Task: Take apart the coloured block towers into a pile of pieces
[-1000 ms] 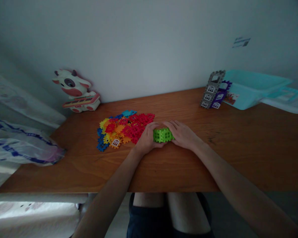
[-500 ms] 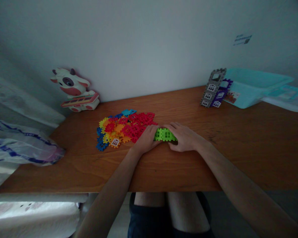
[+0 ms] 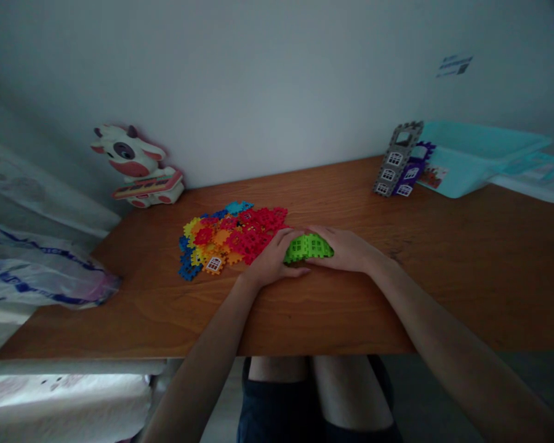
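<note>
Green interlocking building tiles (image 3: 308,247), joined side by side with window-like openings, lie between my two hands near the middle of the table. My left hand (image 3: 273,258) curves round their left end, thumb low in front and fingers behind. At the right end my right hand (image 3: 344,247) grips them, its fingers over the top and its thumb along the front edge. Parts of the tiles are hidden under both hands. Just left of my left hand spreads a heap of loose tiles (image 3: 253,231) in red, orange, yellow and blue.
On the wooden table (image 3: 341,314), a toy cow with a keyboard (image 3: 141,166) stands back left, and a plastic bag (image 3: 50,267) lies at the left edge. Back right are a grey tile tower (image 3: 397,159), a purple tile piece (image 3: 414,169) and a turquoise bin (image 3: 471,160).
The green tiles now tilt so that more of their face shows. My left thumb has come away from their front, and my right hand has shifted its grip slightly. The heap is unchanged.
</note>
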### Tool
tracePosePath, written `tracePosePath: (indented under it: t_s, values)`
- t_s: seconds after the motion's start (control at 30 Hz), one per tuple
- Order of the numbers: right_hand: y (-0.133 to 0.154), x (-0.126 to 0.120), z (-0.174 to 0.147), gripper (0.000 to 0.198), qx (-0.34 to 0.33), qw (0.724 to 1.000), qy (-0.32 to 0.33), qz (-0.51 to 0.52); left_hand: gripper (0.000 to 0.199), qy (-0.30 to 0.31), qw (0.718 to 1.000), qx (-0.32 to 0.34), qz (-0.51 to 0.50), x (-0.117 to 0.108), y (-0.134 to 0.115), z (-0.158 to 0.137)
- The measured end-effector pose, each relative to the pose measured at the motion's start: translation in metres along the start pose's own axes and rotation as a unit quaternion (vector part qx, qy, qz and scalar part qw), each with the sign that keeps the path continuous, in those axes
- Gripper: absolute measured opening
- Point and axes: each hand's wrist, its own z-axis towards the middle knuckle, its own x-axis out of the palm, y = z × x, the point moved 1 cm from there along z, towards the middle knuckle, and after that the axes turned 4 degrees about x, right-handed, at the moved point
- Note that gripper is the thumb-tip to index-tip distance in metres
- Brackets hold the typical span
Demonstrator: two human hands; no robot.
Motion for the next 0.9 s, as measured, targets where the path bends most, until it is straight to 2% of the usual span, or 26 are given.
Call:
tracePosePath:
  t_s: [0.13, 0.27, 0.4, 0.5, 0.63, 0.77, 0.83, 0.9]
  values:
    - [-0.003, 0.0, 0.0, 0.06, -0.014, 1.0, 0.002, -0.007, 0.069, -0.001, 1.0, -0.018, -0.005, 0.0, 0.002, 0.0]
    - [0.0, -0.005, -0.001, 0.053, -0.011, 1.0, 0.017, -0.002, 0.072, 0.019, 1.0, -0.022, -0.004, -0.004, 0.001, -0.001]
    - [0.004, -0.01, -0.003, 0.051, 0.012, 0.999, 0.038, -0.017, 0.063, -0.023, 0.999, -0.015, -0.023, -0.005, -0.001, -0.001]
    - [0.007, -0.01, -0.002, 0.058, 0.016, 0.999, 0.038, -0.033, 0.055, -0.061, 0.995, -0.029, -0.07, -0.003, -0.003, 0.0]
    - [0.008, -0.007, -0.001, 0.077, 0.01, 0.998, 0.035, -0.051, 0.053, -0.065, 0.987, -0.024, -0.144, 0.005, -0.002, 0.0]
    - [0.008, -0.006, 0.0, 0.077, 0.004, 0.997, 0.043, -0.069, 0.044, -0.083, 0.975, -0.026, -0.204, 0.01, 0.002, 0.0]
    - [0.009, -0.006, 0.0, 0.072, -0.005, 0.996, 0.045, -0.08, 0.046, -0.075, 0.977, -0.036, -0.199, 0.01, 0.002, 0.0]
    - [0.01, -0.006, 0.001, 0.064, -0.013, 0.995, 0.039, -0.091, 0.059, -0.054, 0.988, -0.033, -0.141, 0.007, -0.002, 0.0]
